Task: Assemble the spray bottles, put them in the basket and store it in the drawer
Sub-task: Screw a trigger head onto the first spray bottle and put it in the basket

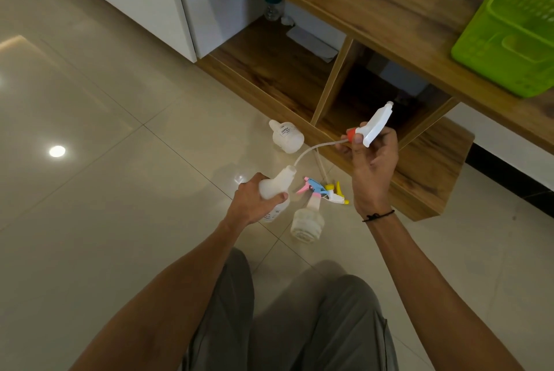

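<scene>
Over the floor, assembling a spray bottle.
My left hand (pixel 254 199) grips the bottle (pixel 277 186); my right hand (pixel 371 157) pinches the trigger head (pixel 374 126), whose tube (pixel 314 150) must next feed down the neck.

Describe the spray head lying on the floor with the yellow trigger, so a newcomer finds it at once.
Start at the low wooden shelf unit, then drop to the tiled floor before it, between the two hands. The yellow spray head lies there, touching a blue-and-pink spray head; only it has yellow parts.
</scene>
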`<state>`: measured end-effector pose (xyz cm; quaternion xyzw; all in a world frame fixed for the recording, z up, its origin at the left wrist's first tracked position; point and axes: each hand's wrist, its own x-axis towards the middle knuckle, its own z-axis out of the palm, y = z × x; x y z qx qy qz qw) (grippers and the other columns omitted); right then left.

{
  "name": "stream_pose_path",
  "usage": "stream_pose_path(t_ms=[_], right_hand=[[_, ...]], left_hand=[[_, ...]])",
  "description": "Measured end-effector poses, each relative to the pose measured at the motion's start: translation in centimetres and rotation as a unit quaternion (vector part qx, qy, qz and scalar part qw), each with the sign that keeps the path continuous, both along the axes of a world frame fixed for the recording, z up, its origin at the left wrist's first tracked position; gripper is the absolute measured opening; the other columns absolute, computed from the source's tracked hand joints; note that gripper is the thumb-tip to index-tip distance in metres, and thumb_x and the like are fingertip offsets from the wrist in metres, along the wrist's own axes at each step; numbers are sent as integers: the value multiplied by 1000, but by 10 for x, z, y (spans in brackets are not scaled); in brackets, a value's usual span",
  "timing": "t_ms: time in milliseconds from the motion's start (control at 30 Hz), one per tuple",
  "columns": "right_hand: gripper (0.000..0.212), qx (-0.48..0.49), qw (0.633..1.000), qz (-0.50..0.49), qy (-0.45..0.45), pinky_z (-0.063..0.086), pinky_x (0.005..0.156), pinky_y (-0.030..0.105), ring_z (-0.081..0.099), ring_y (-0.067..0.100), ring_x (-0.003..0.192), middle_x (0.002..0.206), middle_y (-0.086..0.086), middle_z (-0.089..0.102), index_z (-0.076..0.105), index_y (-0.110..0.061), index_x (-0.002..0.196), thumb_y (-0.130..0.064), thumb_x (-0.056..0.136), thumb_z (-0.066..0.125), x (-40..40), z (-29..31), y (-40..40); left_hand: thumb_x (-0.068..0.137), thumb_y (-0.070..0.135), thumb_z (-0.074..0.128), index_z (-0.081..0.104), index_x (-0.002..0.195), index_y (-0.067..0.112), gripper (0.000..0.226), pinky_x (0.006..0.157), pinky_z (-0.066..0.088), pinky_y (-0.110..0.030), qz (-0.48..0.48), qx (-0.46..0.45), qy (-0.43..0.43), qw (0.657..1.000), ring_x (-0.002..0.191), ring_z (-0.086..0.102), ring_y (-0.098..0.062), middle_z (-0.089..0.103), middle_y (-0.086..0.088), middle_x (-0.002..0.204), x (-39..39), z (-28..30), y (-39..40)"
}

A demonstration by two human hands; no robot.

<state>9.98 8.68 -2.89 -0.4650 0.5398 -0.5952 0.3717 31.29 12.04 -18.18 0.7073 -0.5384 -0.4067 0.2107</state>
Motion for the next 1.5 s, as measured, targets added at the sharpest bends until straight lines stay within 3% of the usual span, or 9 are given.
stream_pose_path(t_ms=[400,533,633,800,900,1000,1167,1333,1500], right_hand=[[35,42,998,28,27,64,90,37,71,28,110,127,8,63,52,-8,130,-18,101,68,11,-23,4],[22,100,993,51,16,63,93,34,71,19,112,114,-14,70,60,-30,115,-19,99,70,21,-32,4],[23,136,986,98,18,63,82,23,74,11,105,100,-23,75,62,-39,108,-19,99,71,27,-37,8],[25,164,976,134,50,65,82,27,72,23,109,115,9,73,68,-10,122,-17,98,71,31,-50,16],[22,169,974,151,22,63,82,25,72,24,111,121,16,73,67,-6,124,-11,102,65,25,-54,17],[20,171,968,181,18,63,84,27,73,24,113,123,15,73,66,-9,123,-8,104,61,19,-56,15],[17,179,958,223,3,64,80,26,75,16,107,111,-3,74,69,-25,112,-12,100,69,9,-58,14],[29,202,949,239,-26,65,85,36,74,25,113,119,17,74,71,-11,118,-19,92,77,-4,-63,13],[33,221,946,234,-46,66,82,40,75,31,111,114,21,73,74,-7,108,-8,78,88,-12,-67,18]], left_hand=[[79,66,78,52,136,22,76,84,57,-29,-10,-10,4,1000,98,62,-15,57,9,114,1,6,-2],[79,68,77,50,136,24,77,83,54,-25,-23,-21,0,1000,98,62,-14,56,11,115,-1,10,-1],[77,71,76,51,134,25,77,79,52,-22,-34,-41,-4,999,94,61,-13,56,13,113,-2,14,-2],[77,71,76,50,137,26,80,89,53,-28,-57,-55,-22,997,99,58,-12,61,6,125,-4,18,-8],[77,71,76,50,137,26,79,90,54,-30,-69,-54,-32,996,100,56,-13,61,3,128,-5,20,-11],[77,69,78,51,135,25,78,86,52,-26,-79,-58,-29,995,100,57,-13,61,2,126,-6,21,-12],[76,66,81,52,135,24,78,93,59,-36,-99,-43,-28,994,106,59,-16,61,1,128,-5,21,-15],[76,60,82,55,134,25,73,94,58,-39,-133,-1,2,991,110,62,-19,64,1,127,-4,23,-19],[72,65,80,60,127,26,70,79,51,-29,-188,37,5,981,103,63,-18,63,5,116,-3,27,-26]])
